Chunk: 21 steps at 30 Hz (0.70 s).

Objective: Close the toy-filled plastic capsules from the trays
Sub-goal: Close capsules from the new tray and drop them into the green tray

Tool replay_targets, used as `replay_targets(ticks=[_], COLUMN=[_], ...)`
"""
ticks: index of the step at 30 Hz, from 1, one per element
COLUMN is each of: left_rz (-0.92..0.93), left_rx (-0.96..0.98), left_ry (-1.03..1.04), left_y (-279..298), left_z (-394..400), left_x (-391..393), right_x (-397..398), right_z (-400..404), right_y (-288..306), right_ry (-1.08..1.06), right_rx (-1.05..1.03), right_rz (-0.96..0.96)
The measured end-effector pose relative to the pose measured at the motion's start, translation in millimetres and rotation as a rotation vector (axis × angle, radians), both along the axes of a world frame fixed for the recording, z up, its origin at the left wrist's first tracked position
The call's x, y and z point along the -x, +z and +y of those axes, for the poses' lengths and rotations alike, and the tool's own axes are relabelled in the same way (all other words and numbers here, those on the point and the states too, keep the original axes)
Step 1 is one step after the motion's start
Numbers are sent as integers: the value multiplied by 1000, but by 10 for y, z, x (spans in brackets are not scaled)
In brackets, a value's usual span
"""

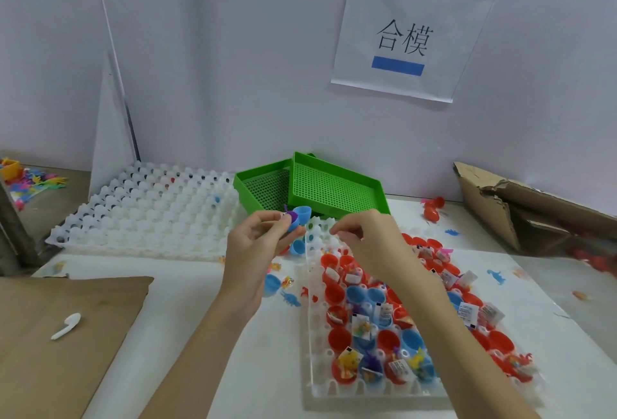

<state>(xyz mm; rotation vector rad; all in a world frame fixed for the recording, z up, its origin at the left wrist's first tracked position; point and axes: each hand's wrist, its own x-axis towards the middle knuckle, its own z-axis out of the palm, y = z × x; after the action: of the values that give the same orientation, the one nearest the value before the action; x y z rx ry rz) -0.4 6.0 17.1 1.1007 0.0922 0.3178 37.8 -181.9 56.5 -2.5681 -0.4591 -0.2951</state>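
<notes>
Two hands showed: left (258, 238) and right (367, 241). Two green trays (337, 185) sat at 12 o'clock. There were two white cell trays, one (147, 211) at 10 o'clock and one (334, 385) at 4 o'clock whose red and blue capsules (340, 338) were too crowded to count. One white spoon (66, 325) lay at 8 o'clock, and one paper sign (410, 34) hung at 1 o'clock.

A pale lilac wall (233, 51) under soft, even light carries a taped paper sign (409, 36) with two printed characters and blue tape strips, above a white-covered table (207, 285) with torn cardboard (521, 205) at its right edge.
</notes>
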Motion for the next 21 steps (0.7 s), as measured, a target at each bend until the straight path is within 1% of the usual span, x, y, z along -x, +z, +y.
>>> replay_targets(ticks=[3,5,8,10,12,16,17,19,21], left_rz=[-17,-27,-38,-40,-42,-53,-55,-60,-65], left_rx=[-30,-57,-97,-127,-168,-266,-291,-335,-386], left_ry=[5,-9,-23,-25,-35,-53,-54,-51,-54], left_y=[0,1,0,-3,-14,-70,-82,-101,-109], left_z=[-11,-6,-11,-24,-40,-84,-94,-105,-110], left_x=[4,18,25,23,19,14,9,1,-1], right_x=[-208,-309,-388,-397,-364,-148,-79,48,129], right_z=[106,130,113,93,67,51,58,82,101], right_y=[65,66,87,115,135,120,97,52,8], right_ry=[106,134,143,135,84,11,1,-32,-22], right_rx=[245,362,381,353,229,-241,-304,-363,-432], right_rz=[110,180,222,186,103,-85,-141,-242,-274])
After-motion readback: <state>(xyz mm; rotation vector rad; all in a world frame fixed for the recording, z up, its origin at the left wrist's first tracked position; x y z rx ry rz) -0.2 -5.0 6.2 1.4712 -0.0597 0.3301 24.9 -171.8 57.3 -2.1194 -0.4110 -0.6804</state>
